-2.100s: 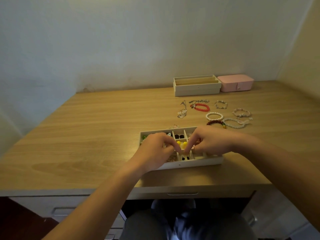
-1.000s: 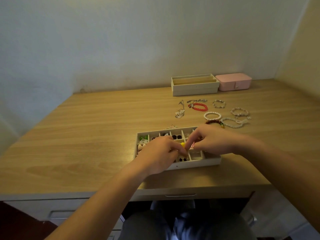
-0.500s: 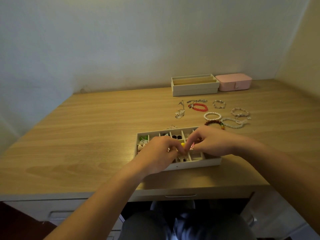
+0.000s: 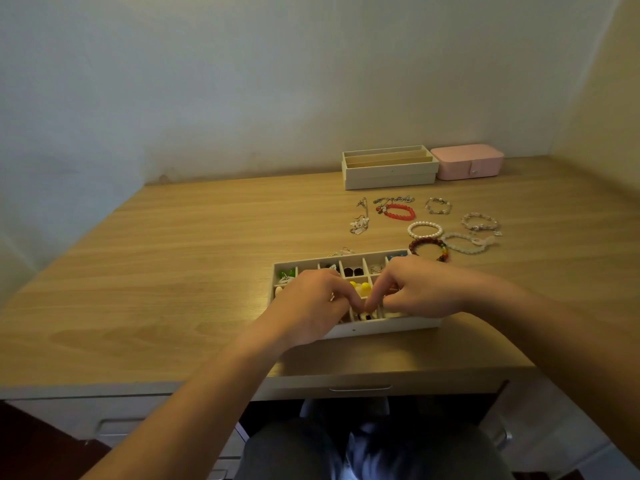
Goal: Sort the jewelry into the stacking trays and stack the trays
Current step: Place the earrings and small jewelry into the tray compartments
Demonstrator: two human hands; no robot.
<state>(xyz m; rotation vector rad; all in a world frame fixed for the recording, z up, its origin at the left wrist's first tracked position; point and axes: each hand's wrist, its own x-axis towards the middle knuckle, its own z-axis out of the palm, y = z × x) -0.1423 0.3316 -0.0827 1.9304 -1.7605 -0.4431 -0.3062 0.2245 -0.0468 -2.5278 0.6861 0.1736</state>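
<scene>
A lap (image 4: 294,452) in dark cloth is cut off by the bottom edge, under the counter's (image 4: 173,271) front edge and a drawer handle (image 4: 360,388). Near the middle of that front edge sits the tray (image 4: 398,325), and much of its near rows is covered by both hands. The left hand (image 4: 308,301) and right hand (image 4: 424,289) have curled fingers (image 4: 375,292) whose tips meet over a front compartment. Whether they pinch anything is hidden. A dark dot on the tray's front wall is too small to read.

Since half a second ago the fingertips have dropped toward the front row, and more of the yellow beads (image 4: 365,288) now shows between the hands. The tray lies where it lay.

Beyond the tray, toward the far right, loose bracelets (image 4: 410,230) and chains lie on the wood. One dark red bracelet is just beside the tray's far right corner. At the back edge stand two stacked trays (image 4: 389,176), with a pink box (image 4: 467,164) touching or just beside them.
</scene>
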